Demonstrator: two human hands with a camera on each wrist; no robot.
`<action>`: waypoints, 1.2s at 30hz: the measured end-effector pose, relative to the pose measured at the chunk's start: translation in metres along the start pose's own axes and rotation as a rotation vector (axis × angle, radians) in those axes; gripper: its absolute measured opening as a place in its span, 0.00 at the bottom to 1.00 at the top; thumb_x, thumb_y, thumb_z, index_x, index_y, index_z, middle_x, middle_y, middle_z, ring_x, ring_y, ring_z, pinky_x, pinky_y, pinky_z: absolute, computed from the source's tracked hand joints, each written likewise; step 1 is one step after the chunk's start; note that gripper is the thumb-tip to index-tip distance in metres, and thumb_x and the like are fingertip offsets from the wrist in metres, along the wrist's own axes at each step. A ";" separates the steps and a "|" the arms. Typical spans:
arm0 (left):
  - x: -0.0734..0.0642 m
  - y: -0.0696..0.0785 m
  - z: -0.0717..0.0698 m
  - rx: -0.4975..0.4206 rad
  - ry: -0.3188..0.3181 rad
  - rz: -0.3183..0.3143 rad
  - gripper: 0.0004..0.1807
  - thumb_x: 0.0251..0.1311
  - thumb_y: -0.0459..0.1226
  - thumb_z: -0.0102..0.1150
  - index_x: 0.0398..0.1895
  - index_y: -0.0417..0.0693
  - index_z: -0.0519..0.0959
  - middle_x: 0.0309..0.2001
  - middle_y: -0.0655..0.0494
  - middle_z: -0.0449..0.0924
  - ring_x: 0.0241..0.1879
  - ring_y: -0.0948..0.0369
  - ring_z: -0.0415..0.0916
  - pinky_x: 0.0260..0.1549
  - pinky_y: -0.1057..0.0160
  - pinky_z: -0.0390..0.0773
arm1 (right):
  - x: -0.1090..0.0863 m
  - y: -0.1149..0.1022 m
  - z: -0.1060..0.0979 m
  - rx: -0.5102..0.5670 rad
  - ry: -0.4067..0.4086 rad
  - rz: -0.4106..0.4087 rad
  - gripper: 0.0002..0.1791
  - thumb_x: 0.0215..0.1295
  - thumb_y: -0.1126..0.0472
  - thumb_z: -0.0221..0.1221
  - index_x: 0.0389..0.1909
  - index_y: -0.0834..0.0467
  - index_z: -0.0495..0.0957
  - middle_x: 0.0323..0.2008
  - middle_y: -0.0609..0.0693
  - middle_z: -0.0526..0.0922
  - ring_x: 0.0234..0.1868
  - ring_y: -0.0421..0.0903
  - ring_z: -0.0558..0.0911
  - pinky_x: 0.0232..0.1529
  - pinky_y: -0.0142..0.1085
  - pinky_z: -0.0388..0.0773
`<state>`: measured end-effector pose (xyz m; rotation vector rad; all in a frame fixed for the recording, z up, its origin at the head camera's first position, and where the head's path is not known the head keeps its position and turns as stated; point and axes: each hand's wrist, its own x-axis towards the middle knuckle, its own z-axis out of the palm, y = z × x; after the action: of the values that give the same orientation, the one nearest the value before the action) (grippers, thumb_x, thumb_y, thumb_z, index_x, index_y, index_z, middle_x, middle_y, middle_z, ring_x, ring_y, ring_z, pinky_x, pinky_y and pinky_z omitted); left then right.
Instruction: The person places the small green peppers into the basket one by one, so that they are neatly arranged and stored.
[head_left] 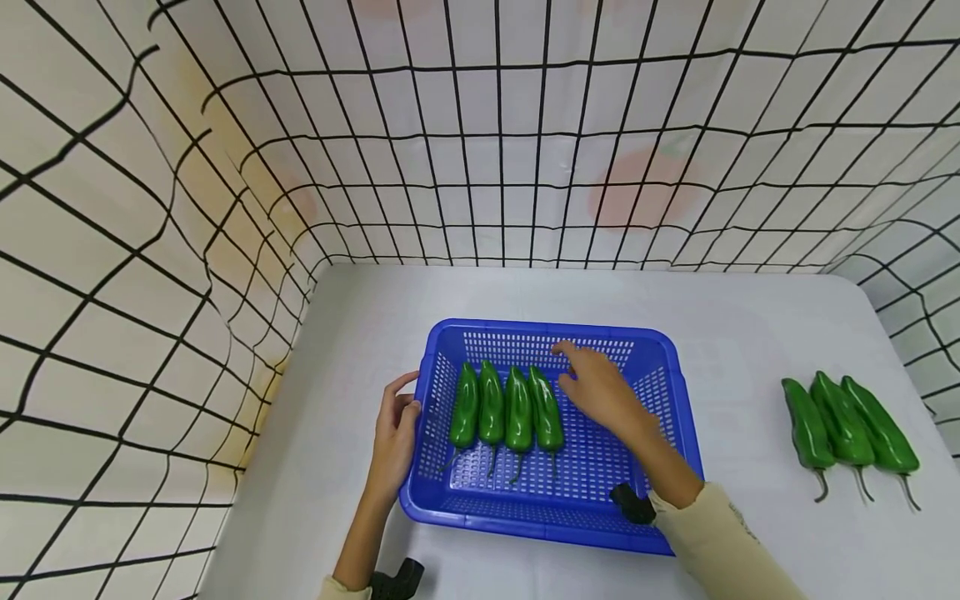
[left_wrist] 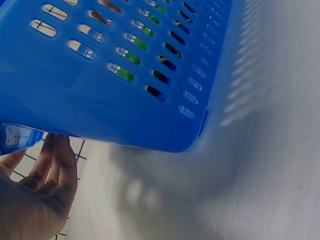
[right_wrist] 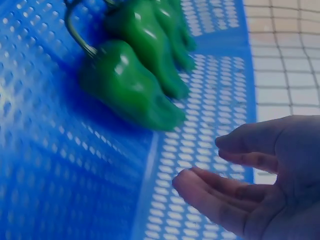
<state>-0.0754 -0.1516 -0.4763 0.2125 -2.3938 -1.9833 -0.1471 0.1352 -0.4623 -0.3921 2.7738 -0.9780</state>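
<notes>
Several green peppers lie side by side in a blue perforated basket, tips toward its far wall and stems toward its near wall. My right hand hovers inside the basket, just right of the rightmost pepper. Its fingers are spread apart from the thumb, and nothing is between them. At the basket's left side, my left hand rests its fingertips and thumb against the rim. The left wrist view has the loosely bent left fingers at the rim's outer edge, partly hidden by it.
Three more green peppers lie together on the white table, right of the basket. Black wire mesh stands along the back and both sides. Black devices are worn on the wrists.
</notes>
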 end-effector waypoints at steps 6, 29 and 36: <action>0.000 0.001 -0.001 -0.007 -0.012 0.002 0.24 0.72 0.29 0.39 0.70 0.46 0.66 0.46 0.38 0.77 0.41 0.47 0.77 0.36 0.59 0.80 | -0.017 0.005 -0.035 0.030 0.032 0.002 0.21 0.65 0.70 0.55 0.60 0.64 0.75 0.37 0.58 0.82 0.24 0.46 0.74 0.24 0.38 0.71; 0.001 -0.001 -0.001 -0.009 -0.011 0.001 0.24 0.72 0.29 0.39 0.70 0.45 0.65 0.46 0.38 0.77 0.41 0.46 0.77 0.34 0.60 0.80 | -0.088 0.144 -0.120 -0.170 0.209 0.256 0.23 0.66 0.65 0.58 0.60 0.70 0.69 0.46 0.77 0.76 0.43 0.73 0.77 0.32 0.61 0.76; 0.001 0.000 -0.001 -0.013 -0.016 0.009 0.24 0.72 0.29 0.39 0.70 0.44 0.65 0.46 0.37 0.76 0.41 0.46 0.77 0.35 0.60 0.80 | -0.107 0.186 -0.133 -0.178 0.158 0.331 0.22 0.67 0.67 0.51 0.59 0.73 0.66 0.47 0.79 0.73 0.42 0.73 0.74 0.31 0.57 0.74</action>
<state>-0.0764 -0.1530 -0.4763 0.1860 -2.3865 -2.0029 -0.1132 0.3856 -0.4703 0.1279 2.9443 -0.7146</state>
